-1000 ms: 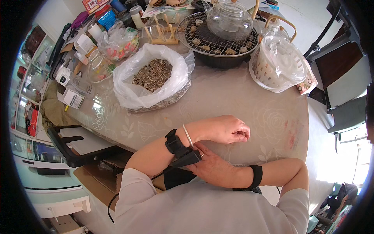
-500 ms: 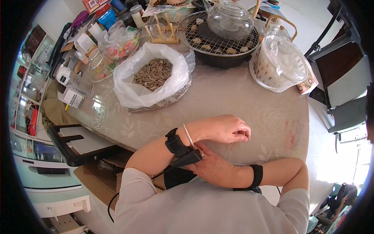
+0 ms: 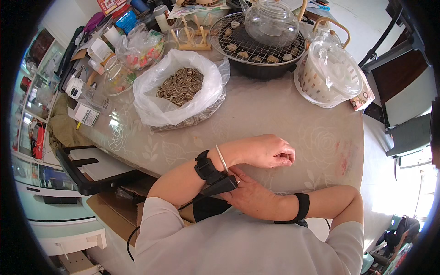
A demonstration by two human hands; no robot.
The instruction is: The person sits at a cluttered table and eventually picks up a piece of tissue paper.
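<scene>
My left hand is curled into a loose fist above the near part of the table, and I see nothing in it. On that forearm are a white bangle and a black strap. A black box-shaped device hangs on the strap's underside. My right hand reaches under the left wrist and grips this device, its thumb and fingers at the box's end; some fingers are hidden. A black band circles my right wrist. Beyond my hands stands an open white plastic bag of striped sunflower seeds.
A round black grill with a wire rack carries a glass teapot. To its right is a plastic-lined white basket. Jars, bags and a small white box crowd the left side. A black chair armrest juts in at left.
</scene>
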